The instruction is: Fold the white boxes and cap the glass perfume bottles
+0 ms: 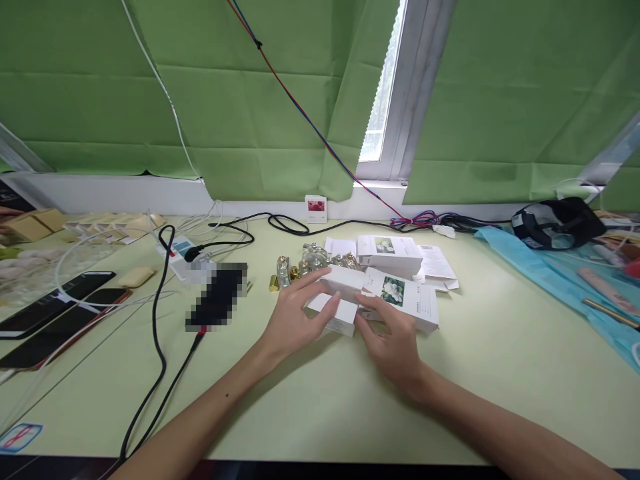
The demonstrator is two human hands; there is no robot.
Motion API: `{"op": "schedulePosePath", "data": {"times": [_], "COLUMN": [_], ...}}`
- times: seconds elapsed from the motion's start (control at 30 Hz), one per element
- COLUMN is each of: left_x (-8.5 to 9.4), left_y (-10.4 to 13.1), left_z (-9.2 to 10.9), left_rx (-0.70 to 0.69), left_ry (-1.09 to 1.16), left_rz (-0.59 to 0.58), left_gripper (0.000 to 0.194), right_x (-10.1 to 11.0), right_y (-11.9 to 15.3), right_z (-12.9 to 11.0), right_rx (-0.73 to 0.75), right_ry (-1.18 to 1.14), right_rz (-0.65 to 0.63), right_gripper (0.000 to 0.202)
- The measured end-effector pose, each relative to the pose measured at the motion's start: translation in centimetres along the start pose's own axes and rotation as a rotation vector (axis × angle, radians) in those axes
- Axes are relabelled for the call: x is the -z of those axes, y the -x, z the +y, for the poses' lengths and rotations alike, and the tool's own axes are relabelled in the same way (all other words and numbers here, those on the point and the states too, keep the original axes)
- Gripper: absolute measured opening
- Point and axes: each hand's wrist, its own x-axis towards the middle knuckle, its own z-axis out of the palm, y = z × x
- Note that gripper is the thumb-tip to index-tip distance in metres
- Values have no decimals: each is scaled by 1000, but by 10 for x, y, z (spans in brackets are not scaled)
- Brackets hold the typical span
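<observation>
The left hand (300,308) and right hand (393,341) pinch small, oblong white cardboard boxes (345,276). Shiny, rounded gold-and-silver pieces (283,271) cluster just beyond on the smooth desk (320,413).

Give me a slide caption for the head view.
Left hand and right hand touching a small white box near flower-printed cartons.

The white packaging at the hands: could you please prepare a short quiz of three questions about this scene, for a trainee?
1. True or false: the left hand and the right hand are both at the plain white packaging.
2. Which picture is on the printed box just beyond the right hand? A) ship B) white flower C) bird
3. Fill in: the curtain behind the table is ____.
Key: 1 true; 2 B; 3 green.
</observation>
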Motion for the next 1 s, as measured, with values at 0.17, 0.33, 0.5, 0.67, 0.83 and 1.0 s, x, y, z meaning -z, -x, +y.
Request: {"op": "schedulePosePath", "data": {"times": [0.17, 0.33, 0.5, 0.67, 0.83, 1.0], "left_x": [0, 2, 1, -4, -2, 1], "left_y": [2, 6, 8, 7, 4, 0], "left_z": [-3, -4, 2, 6, 5, 3], "left_rx": [-36, -123, -191, -229, -213, -151], "left_ry": [0, 39, 56, 65, 94, 144], "left_rz": [-50, -99, -60, 2, 47, 88], "left_gripper": [27, 34, 31, 17, 9, 9], "right_x": [1, 3, 2, 1, -1, -1], "right_y": [-1, -3, -1, 2, 2, 2], "right_z": [-2, -6, -6, -4, -4, -6], "right_rx": [-15, -39, -78, -178, -290, -340], "right_ry": [-9, -32, -83, -124, -263, -309], "right_rz": [19, 28, 38, 30, -6, -51], "right_gripper": [23, 25, 26, 29, 37, 42]}}
